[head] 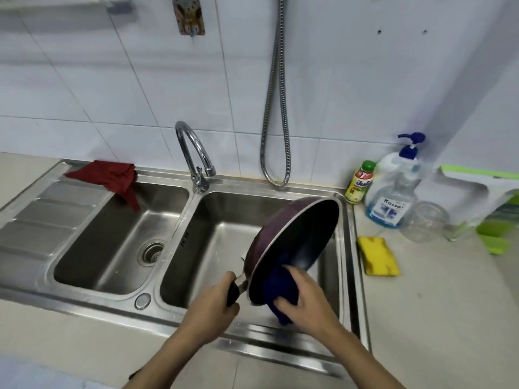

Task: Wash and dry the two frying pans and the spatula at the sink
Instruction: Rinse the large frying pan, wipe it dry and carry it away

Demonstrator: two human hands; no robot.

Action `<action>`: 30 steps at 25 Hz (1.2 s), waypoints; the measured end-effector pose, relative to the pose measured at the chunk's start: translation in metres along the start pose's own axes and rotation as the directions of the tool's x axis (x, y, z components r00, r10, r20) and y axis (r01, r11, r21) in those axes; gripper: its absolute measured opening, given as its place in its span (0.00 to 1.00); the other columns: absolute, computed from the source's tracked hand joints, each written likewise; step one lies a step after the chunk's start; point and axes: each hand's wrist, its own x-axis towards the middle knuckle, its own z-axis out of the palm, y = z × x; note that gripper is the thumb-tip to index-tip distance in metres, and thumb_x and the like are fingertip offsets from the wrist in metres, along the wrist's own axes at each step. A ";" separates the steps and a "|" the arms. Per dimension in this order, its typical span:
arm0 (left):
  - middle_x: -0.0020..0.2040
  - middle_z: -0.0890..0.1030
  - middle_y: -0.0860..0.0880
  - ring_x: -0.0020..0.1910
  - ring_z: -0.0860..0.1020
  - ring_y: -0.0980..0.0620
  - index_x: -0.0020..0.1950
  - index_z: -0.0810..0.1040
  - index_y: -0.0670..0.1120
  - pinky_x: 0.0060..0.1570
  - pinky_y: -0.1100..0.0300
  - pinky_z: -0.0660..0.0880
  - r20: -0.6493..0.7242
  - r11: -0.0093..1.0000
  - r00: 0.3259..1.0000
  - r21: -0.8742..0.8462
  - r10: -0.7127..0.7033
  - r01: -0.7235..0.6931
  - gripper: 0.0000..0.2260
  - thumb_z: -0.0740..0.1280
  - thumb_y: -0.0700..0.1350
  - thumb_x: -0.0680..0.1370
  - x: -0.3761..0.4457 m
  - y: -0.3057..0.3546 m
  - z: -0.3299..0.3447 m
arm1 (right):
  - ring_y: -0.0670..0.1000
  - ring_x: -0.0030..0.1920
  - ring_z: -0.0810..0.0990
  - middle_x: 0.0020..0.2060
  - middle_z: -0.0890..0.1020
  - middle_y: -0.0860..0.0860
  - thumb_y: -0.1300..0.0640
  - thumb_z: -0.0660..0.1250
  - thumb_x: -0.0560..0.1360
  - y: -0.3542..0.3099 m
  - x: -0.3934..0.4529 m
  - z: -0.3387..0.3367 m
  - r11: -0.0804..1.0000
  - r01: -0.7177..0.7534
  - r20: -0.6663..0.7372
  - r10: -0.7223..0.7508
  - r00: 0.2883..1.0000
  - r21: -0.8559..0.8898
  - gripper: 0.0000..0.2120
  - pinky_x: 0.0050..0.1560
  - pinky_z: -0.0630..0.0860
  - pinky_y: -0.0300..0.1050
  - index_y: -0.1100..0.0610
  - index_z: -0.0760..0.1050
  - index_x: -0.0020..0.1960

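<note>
The left hand [213, 307] clenched the handle of the frying pan [297, 245], tilted on edge over the right basin of the sink [179, 310]. The right hand [306, 299] pressed a blue cloth [278, 287] against the pan's dark inside. Farther left, a red cloth [112, 178] hung over the sink's rim.

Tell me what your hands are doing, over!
Left hand grips frying pan handle, tilted over right basin. Right hand presses blue cloth inside pan. Nothing in the way.
</note>
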 end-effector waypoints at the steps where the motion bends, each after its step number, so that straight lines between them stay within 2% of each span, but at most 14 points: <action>1: 0.38 0.76 0.48 0.36 0.74 0.45 0.49 0.62 0.51 0.35 0.53 0.69 -0.022 1.000 1.000 0.026 0.016 -0.016 0.12 0.64 0.40 0.74 0.000 -0.001 0.002 | 0.43 0.59 0.75 0.59 0.75 0.42 0.44 0.68 0.63 -0.009 -0.009 -0.017 0.997 0.021 -0.120 -0.011 0.993 0.079 0.33 0.56 0.74 0.34 0.46 0.67 0.67; 3: 0.37 0.76 0.49 0.33 0.72 0.49 0.51 0.63 0.51 0.30 0.58 0.67 -0.067 0.996 0.997 0.080 0.038 -0.033 0.12 0.63 0.40 0.75 0.002 0.000 0.004 | 0.44 0.56 0.77 0.57 0.77 0.43 0.49 0.72 0.62 -0.021 -0.032 -0.060 0.982 0.173 -0.323 -0.142 0.936 0.070 0.31 0.52 0.74 0.31 0.49 0.71 0.64; 5: 0.38 0.75 0.51 0.32 0.70 0.50 0.54 0.64 0.50 0.25 0.64 0.60 -0.109 0.986 0.991 0.157 0.081 -0.063 0.11 0.63 0.40 0.75 0.004 0.001 0.005 | 0.47 0.54 0.77 0.54 0.78 0.47 0.53 0.73 0.61 -0.029 -0.049 -0.097 0.955 0.290 -0.430 -0.285 0.857 -0.055 0.30 0.52 0.74 0.34 0.54 0.73 0.63; 7: 0.40 0.76 0.51 0.33 0.71 0.50 0.58 0.65 0.50 0.25 0.64 0.59 -0.136 0.977 0.985 0.199 0.106 -0.078 0.13 0.63 0.40 0.75 0.005 0.001 0.007 | 0.48 0.54 0.77 0.53 0.77 0.49 0.53 0.72 0.61 -0.030 -0.050 -0.115 0.950 0.268 -0.467 -0.312 0.828 -0.159 0.30 0.53 0.73 0.35 0.56 0.74 0.62; 8: 0.41 0.78 0.52 0.33 0.72 0.51 0.59 0.65 0.50 0.26 0.64 0.59 -0.145 0.973 0.983 0.215 0.112 -0.079 0.14 0.63 0.40 0.75 0.004 -0.001 0.008 | 0.47 0.54 0.76 0.53 0.77 0.49 0.51 0.71 0.61 -0.030 -0.044 -0.116 0.958 0.218 -0.462 -0.282 0.841 -0.188 0.30 0.54 0.72 0.34 0.55 0.74 0.63; 11: 0.45 0.79 0.52 0.35 0.77 0.50 0.60 0.63 0.54 0.28 0.61 0.67 -0.175 0.970 0.971 0.212 0.161 -0.123 0.19 0.64 0.39 0.74 0.000 -0.002 0.011 | 0.47 0.53 0.75 0.53 0.74 0.47 0.46 0.69 0.62 -0.033 -0.029 -0.102 0.894 0.157 -0.248 -0.279 0.928 -0.419 0.31 0.54 0.71 0.33 0.51 0.73 0.65; 14: 0.44 0.79 0.53 0.36 0.80 0.50 0.61 0.60 0.57 0.30 0.59 0.72 -0.205 0.955 0.953 0.240 0.224 -0.173 0.24 0.66 0.38 0.72 -0.002 0.003 0.013 | 0.48 0.52 0.72 0.54 0.74 0.49 0.44 0.69 0.66 -0.047 -0.012 -0.060 0.751 0.341 0.071 -0.368 0.927 -0.565 0.27 0.50 0.74 0.41 0.49 0.72 0.64; 16: 0.38 0.79 0.53 0.28 0.78 0.52 0.60 0.64 0.54 0.22 0.65 0.62 -0.245 0.934 0.930 0.298 0.274 -0.197 0.26 0.71 0.37 0.69 -0.003 0.004 0.014 | 0.51 0.50 0.73 0.51 0.75 0.51 0.44 0.68 0.66 -0.062 0.002 -0.034 0.679 0.411 0.150 -0.411 0.899 -0.609 0.24 0.48 0.74 0.45 0.51 0.73 0.60; 17: 0.35 0.78 0.53 0.24 0.77 0.52 0.57 0.67 0.52 0.20 0.67 0.56 -0.279 0.927 0.917 0.326 0.283 -0.187 0.26 0.74 0.36 0.66 -0.003 0.003 0.015 | 0.52 0.49 0.73 0.49 0.75 0.52 0.44 0.68 0.65 -0.067 0.013 -0.027 0.683 0.401 0.143 -0.404 0.904 -0.610 0.24 0.47 0.74 0.47 0.52 0.74 0.58; 20: 0.32 0.77 0.53 0.23 0.75 0.48 0.47 0.70 0.49 0.20 0.64 0.50 -0.337 0.923 0.922 0.382 0.189 -0.050 0.19 0.74 0.35 0.64 -0.008 0.001 0.015 | 0.55 0.49 0.75 0.46 0.75 0.52 0.44 0.70 0.63 -0.071 0.058 -0.027 0.835 0.227 0.083 -0.215 0.973 -0.502 0.22 0.47 0.74 0.48 0.53 0.75 0.53; 22: 0.32 0.76 0.52 0.23 0.75 0.46 0.44 0.69 0.50 0.21 0.61 0.50 -0.360 0.919 0.924 0.394 0.127 0.027 0.18 0.73 0.34 0.63 -0.013 -0.002 0.011 | 0.58 0.50 0.77 0.45 0.75 0.53 0.43 0.70 0.64 -0.060 0.099 -0.036 0.881 0.069 0.051 -0.050 0.997 -0.468 0.21 0.48 0.73 0.47 0.54 0.75 0.51; 26: 0.29 0.73 0.51 0.19 0.73 0.47 0.46 0.69 0.51 0.19 0.61 0.54 -0.318 0.892 0.940 0.450 0.120 0.038 0.26 0.76 0.34 0.56 -0.020 -0.016 0.007 | 0.61 0.56 0.76 0.56 0.75 0.58 0.42 0.68 0.69 -0.011 0.152 -0.051 0.807 -0.201 -0.052 0.207 0.977 -0.555 0.28 0.55 0.73 0.49 0.55 0.71 0.64; 28: 0.30 0.73 0.50 0.21 0.75 0.46 0.49 0.67 0.53 0.19 0.60 0.57 -0.320 0.906 0.945 0.416 0.072 0.072 0.27 0.75 0.35 0.59 -0.021 -0.027 0.008 | 0.62 0.57 0.76 0.58 0.76 0.60 0.40 0.66 0.69 0.025 0.152 -0.060 0.760 -0.315 -0.100 0.316 0.944 -0.569 0.29 0.56 0.74 0.49 0.56 0.71 0.64; 30: 0.32 0.75 0.50 0.25 0.77 0.44 0.52 0.66 0.54 0.21 0.59 0.60 -0.329 0.922 0.944 0.372 0.023 0.107 0.25 0.73 0.35 0.63 -0.020 -0.037 0.011 | 0.60 0.55 0.78 0.56 0.79 0.59 0.39 0.67 0.68 0.054 0.130 -0.072 0.774 -0.432 -0.156 0.409 0.899 -0.463 0.27 0.53 0.75 0.47 0.55 0.74 0.60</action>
